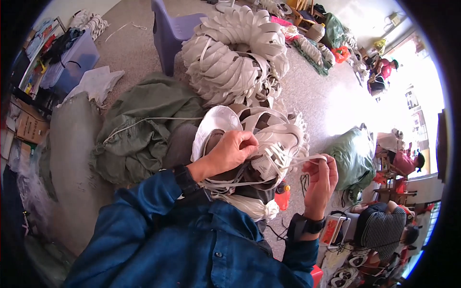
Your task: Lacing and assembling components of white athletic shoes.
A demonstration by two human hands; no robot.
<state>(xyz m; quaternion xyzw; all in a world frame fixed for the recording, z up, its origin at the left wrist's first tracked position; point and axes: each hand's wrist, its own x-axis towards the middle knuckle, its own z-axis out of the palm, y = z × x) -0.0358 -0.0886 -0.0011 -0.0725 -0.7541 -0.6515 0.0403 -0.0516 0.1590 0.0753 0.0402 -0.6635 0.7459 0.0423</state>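
On my lap lies a white shoe upper, with white laces criss-crossing its front. My left hand is closed at the edge of this upper, its thumb and fingers pinched together; what lies between the fingertips is partly hidden. To the right, my right hand pinches a white shoelace between thumb and fingers, and the lace stretches back to the upper. Beside my left hand rises a white curved shoe piece. More pale uppers lie just beyond my hands, and a bundle of white laces rests below them.
A large coil of stacked white uppers stands ahead, next to a purple plastic chair. Green cloth sacks lie on the left, and another green sack is on the right. Several people sit at the far right.
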